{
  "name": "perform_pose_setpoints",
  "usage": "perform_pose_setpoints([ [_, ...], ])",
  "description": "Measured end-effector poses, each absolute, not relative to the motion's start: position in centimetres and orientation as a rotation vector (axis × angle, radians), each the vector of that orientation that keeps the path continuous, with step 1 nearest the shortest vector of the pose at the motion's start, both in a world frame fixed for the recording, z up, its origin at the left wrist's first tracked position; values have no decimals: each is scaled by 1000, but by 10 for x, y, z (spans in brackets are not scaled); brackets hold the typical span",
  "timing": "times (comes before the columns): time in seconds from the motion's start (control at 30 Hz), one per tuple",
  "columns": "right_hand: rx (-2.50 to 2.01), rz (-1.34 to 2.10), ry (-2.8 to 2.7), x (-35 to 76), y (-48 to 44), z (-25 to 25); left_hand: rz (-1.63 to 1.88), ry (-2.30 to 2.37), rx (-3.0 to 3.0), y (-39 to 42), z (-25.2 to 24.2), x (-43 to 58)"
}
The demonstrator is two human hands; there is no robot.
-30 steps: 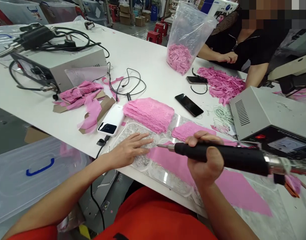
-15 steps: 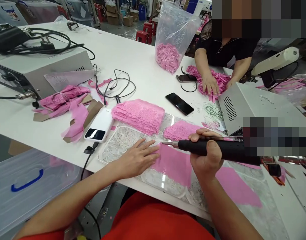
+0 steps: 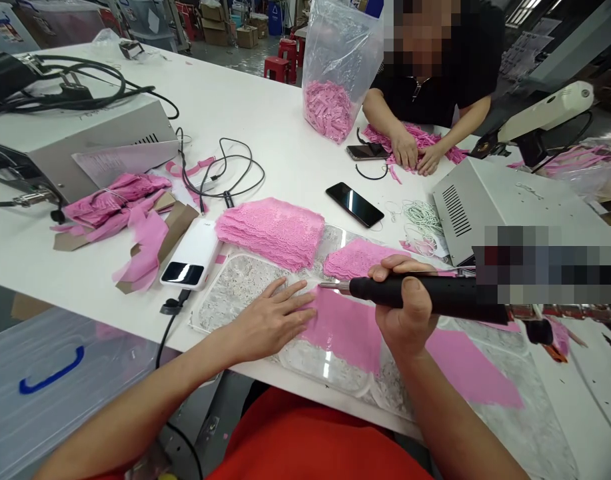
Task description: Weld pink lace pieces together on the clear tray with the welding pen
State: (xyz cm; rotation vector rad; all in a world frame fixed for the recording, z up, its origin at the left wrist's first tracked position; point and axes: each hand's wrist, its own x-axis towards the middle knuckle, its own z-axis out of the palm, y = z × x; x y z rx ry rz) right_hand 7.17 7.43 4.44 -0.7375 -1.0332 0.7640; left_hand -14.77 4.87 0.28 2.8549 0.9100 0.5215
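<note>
My left hand lies flat with fingers spread, pressing the left end of a long pink lace strip onto a clear scratched cutting plate. My right hand is wrapped round a black handheld cutting tool. Its metal tip points left, just above the strip near my left fingertips. A stack of cut pink lace pieces and a smaller pile sit just behind the plate.
A white power bank, black phone, cables and grey machine boxes are on the white table. A person opposite sorts pink pieces beside a plastic bag. A clear bin stands at lower left.
The view shifted right and up slightly. My hands stayed nearly still, the left sliding a little onto the strip's end. The person opposite drew both hands together on the pink pile.
</note>
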Motion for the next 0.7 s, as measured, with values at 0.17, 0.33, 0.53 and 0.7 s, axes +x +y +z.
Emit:
perform_pose_setpoints([
  [0.17, -715, 769, -1032, 70, 77, 46, 570, 895, 2866, 51, 2, -149],
  [0.33, -740, 709, -954, 89, 73, 58, 561, 884, 2872, 52, 5, -149],
  [0.53, -802, 577, -957, 133, 53, 60, 585, 880, 2885, 59, 5, -140],
  [0.7, -856, 494, -927, 155, 43, 55, 562, 898, 2876, 66, -3, -139],
])
